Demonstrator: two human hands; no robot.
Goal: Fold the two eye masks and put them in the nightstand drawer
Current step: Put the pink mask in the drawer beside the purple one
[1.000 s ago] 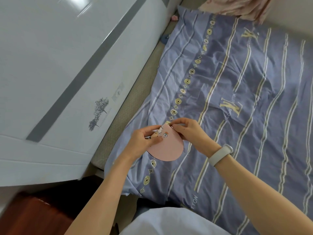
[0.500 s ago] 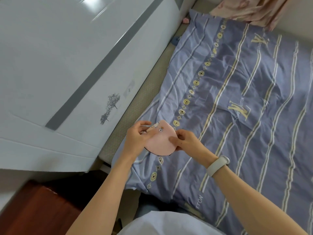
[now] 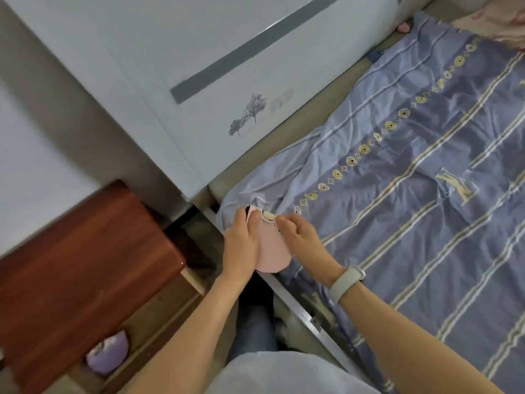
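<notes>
A pink eye mask [image 3: 273, 251], folded in half, is held between both hands above the near corner of the bed. My left hand [image 3: 242, 243] grips its left edge, and my right hand [image 3: 301, 236] pinches its upper right edge. A purple eye mask [image 3: 108, 354], folded, lies inside the open nightstand drawer [image 3: 159, 317] at the lower left. The reddish wooden nightstand [image 3: 74, 268] stands beside the bed, left of my hands.
A blue striped quilt [image 3: 412, 200] covers the bed to the right. A white headboard [image 3: 199, 81] rises behind the nightstand and bed. My legs [image 3: 255, 322] are in the gap between drawer and bed frame. Pink fabric [image 3: 494, 27] lies at the top right.
The view has swung left and down, bringing the nightstand and open drawer into sight. Both hands have carried the pink mask toward the bed's near corner, closer to the drawer.
</notes>
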